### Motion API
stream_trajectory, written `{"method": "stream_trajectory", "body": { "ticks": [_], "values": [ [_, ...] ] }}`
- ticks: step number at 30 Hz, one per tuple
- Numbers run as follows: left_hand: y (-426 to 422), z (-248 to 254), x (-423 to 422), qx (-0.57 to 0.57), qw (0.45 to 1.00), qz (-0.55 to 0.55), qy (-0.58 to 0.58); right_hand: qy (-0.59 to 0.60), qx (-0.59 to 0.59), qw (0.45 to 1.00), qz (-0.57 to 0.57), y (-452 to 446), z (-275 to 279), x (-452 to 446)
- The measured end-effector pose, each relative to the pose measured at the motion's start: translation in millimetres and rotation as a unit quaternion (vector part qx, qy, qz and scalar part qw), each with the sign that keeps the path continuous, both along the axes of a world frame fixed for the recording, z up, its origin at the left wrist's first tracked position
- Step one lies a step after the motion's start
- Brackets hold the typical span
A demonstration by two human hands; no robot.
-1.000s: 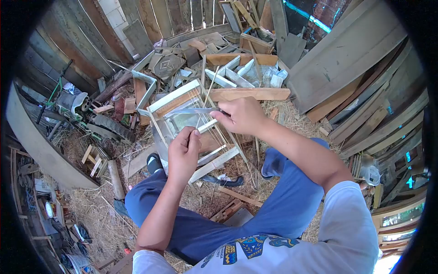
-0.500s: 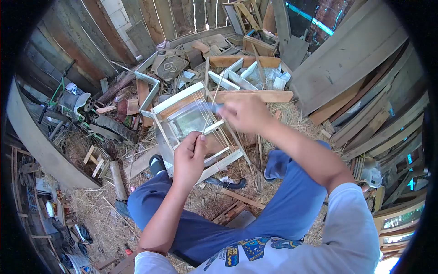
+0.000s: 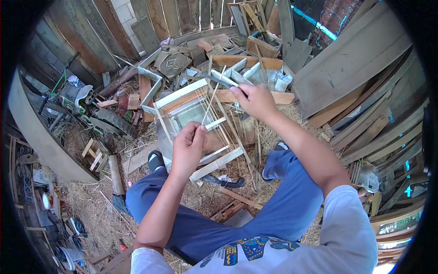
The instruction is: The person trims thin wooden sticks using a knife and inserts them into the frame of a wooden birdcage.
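Note:
My left hand [image 3: 188, 147] is closed on the lower end of a thin pale stick [image 3: 210, 103], which slants up and to the right. Up and to the right of it, my right hand [image 3: 256, 101] grips a knife [image 3: 213, 79] by the handle, its blade pointing up-left across the stick's upper part. Beneath both hands stands a light wooden frame [image 3: 180, 97] with several thin strips lying across its right part. A pane-like sheet shows inside the frame.
Wood scraps [image 3: 173, 63] lie piled beyond the frame. A wheeled machine [image 3: 77, 98] stands at the left near a curved board [image 3: 43, 137]. Large planks [image 3: 346, 64] lean at the right. Straw [image 3: 98, 210] covers the ground around my legs.
My right hand has gone from beside the stick's middle, through a blurred stroke, up and to the right with the knife. My left hand has risen slightly and still holds the stick.

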State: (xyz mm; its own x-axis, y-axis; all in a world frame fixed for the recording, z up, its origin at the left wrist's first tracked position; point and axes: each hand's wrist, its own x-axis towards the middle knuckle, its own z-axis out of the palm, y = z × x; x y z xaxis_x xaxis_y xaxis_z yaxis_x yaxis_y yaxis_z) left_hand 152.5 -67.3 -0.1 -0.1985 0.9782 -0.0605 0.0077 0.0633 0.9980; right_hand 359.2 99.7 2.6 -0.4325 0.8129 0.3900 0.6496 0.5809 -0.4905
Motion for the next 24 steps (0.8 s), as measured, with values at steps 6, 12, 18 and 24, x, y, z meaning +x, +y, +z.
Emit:
{"method": "stream_trajectory", "body": {
  "ticks": [6, 12, 18, 24],
  "values": [
    [-2.2, -6.5, 2.4, 0.053, 0.997, 0.009, 0.049, 0.008, 0.143, 0.983, 0.113, -20.6, -0.9, -14.4],
    [-8.4, 7.6, 6.5, 0.014, 1.0, 0.008, 0.027, 0.002, 0.109, 0.991, 0.08, -5.5, 5.0, -16.7],
    [-10.5, 2.7, 4.1, 0.043, 0.998, -0.014, 0.04, -0.007, 0.153, 0.979, 0.136, -13.0, -0.2, -11.1],
    [-12.2, 9.3, 2.5, -0.021, 0.998, -0.049, -0.021, 0.143, -0.082, 0.982, -0.096, 49.0, -6.2, 25.1]
  ]
}}
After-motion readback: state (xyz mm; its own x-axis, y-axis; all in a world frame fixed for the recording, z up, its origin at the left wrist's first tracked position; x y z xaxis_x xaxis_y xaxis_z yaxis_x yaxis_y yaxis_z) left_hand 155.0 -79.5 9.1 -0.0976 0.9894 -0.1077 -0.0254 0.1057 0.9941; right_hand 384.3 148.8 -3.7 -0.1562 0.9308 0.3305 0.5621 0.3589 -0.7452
